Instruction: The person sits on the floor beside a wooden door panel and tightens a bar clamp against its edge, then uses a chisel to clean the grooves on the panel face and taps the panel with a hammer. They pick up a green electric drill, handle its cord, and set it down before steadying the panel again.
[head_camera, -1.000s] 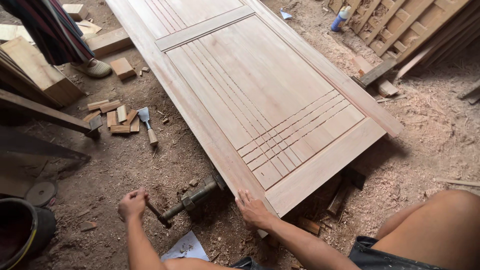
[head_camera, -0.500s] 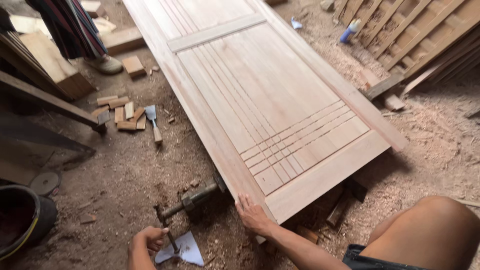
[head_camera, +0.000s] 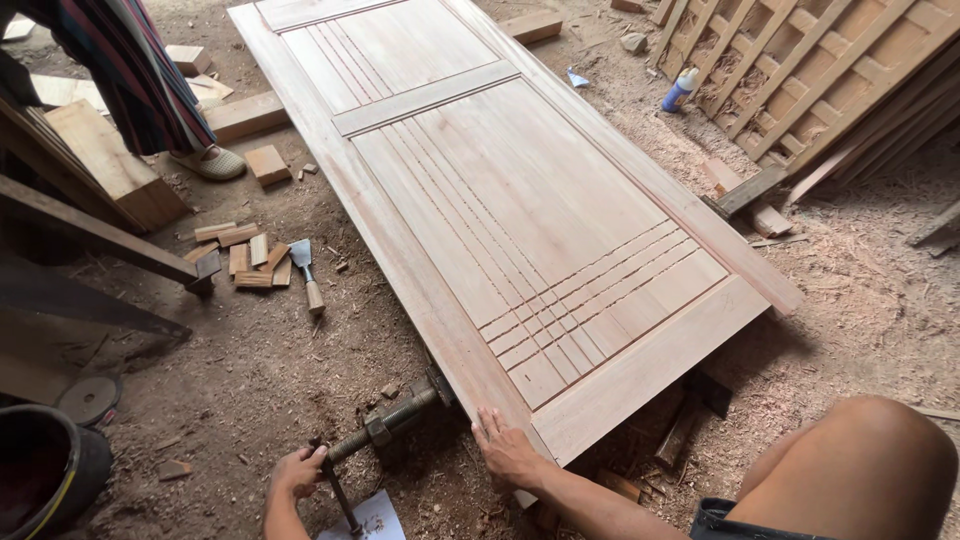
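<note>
A large unfinished wooden door (head_camera: 520, 210) with carved grooves lies flat, raised a little off the dirt floor. A metal bar clamp (head_camera: 390, 418) with a threaded screw sticks out from under its near left edge. My left hand (head_camera: 297, 472) grips the clamp's thin turning handle (head_camera: 338, 495) at the end of the screw. My right hand (head_camera: 508, 452) rests flat, fingers spread, on the door's near corner beside the clamp. My bare knee (head_camera: 860, 470) is at the lower right.
Small wood blocks (head_camera: 245, 258) and a chisel (head_camera: 305, 272) lie on the floor to the left. Another person's foot (head_camera: 208, 162) and striped cloth are at upper left. Wooden lattice frames (head_camera: 810, 70) lean at upper right, a bottle (head_camera: 680, 90) by them. A dark bucket (head_camera: 45, 475) stands lower left.
My left hand has swung the clamp handle round, dropping lower and then coming back up to the screw end. My right hand stayed on the door corner. The view shifted slightly.
</note>
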